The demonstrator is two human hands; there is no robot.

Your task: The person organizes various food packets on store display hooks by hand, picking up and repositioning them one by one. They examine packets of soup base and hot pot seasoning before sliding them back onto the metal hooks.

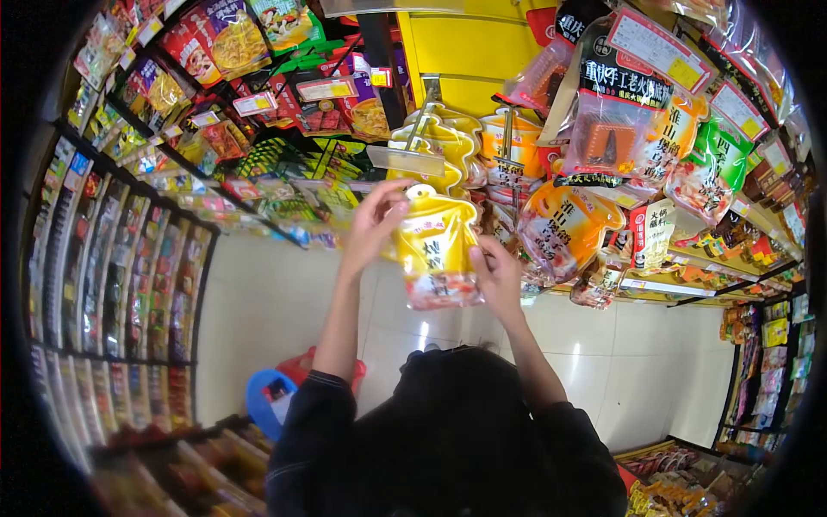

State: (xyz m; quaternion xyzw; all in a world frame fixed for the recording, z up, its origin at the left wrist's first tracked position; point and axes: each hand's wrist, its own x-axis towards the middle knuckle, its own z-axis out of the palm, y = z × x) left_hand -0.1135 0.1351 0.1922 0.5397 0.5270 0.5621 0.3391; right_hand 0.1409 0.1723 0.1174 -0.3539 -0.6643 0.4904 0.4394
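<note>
Between my two hands is a yellow seasoning pouch [439,250] with a hang hole at its top and a food picture along its lower part. My left hand [379,220] grips its upper left edge, near the hole. On the lower right edge, my right hand [498,267] has its thumb on the front, with the fingers partly hidden behind. Just behind the pouch, similar yellow pouches [431,146] hang on a metal hook. To their right hang orange pouches [508,151] on another hook.
Dark-packed hotpot base packets [607,142] and a green pouch [719,164] hang at the right. Shelves of packets [233,43] line the upper left, and a tall rack [121,267] stands farther left. A blue round container [269,401] is on the tiled floor [258,293].
</note>
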